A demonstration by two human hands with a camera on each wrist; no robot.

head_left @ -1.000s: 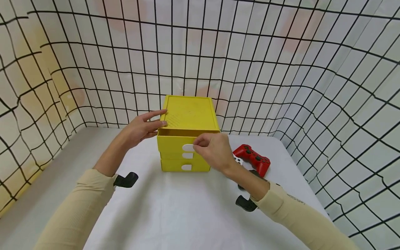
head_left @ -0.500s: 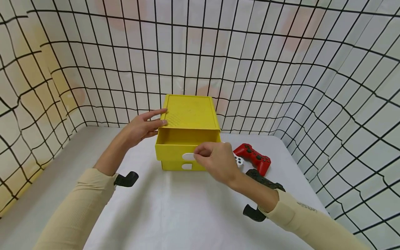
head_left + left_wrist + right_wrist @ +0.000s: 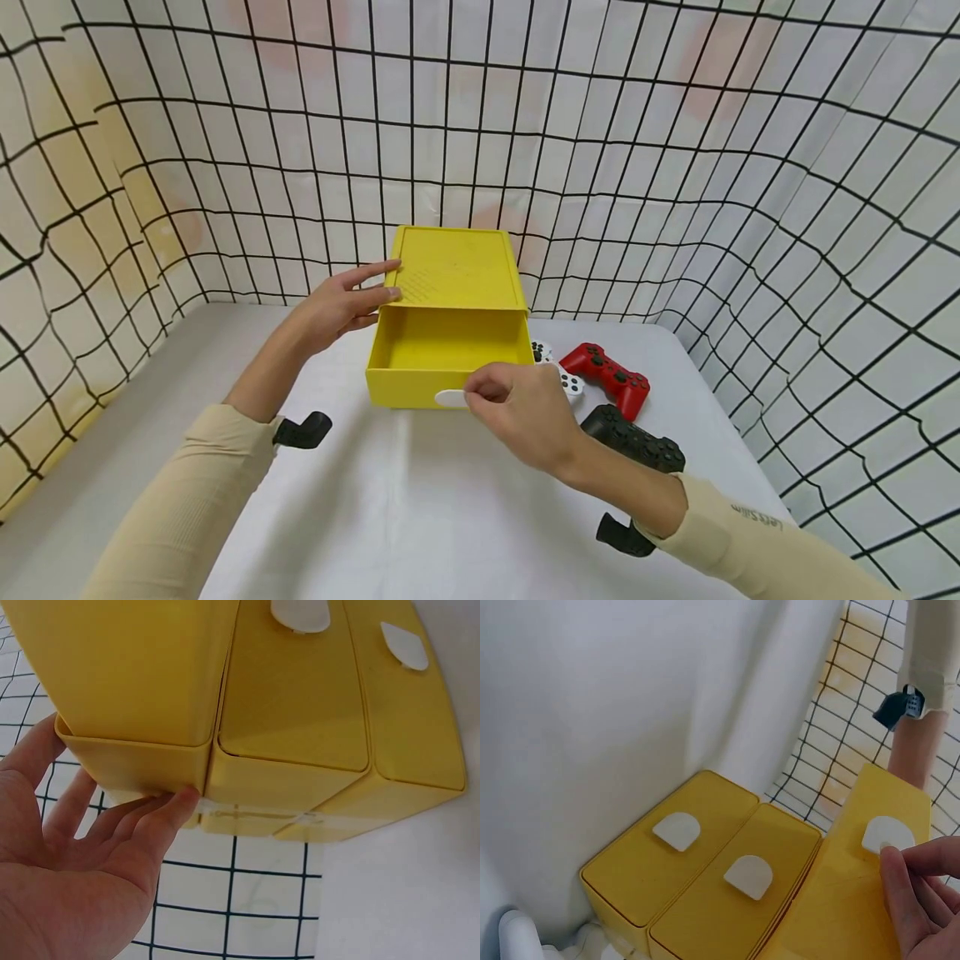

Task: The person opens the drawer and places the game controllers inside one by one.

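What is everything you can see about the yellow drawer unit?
The yellow drawer unit looks plastic and stands upright on the white table. Its flat top has a textured patch. Three stacked drawers each carry a white, rounded tab; the top drawer is open, the two lower drawers shut. The left hand touches its upper left edge; the right hand pinches the top tab.

black wire grid (image 3: pixel 411 125) on three sides, pale sheeting (image 3: pixel 431 92) behind, blotched pink and yellow, white table (image 3: pixel 420 508)
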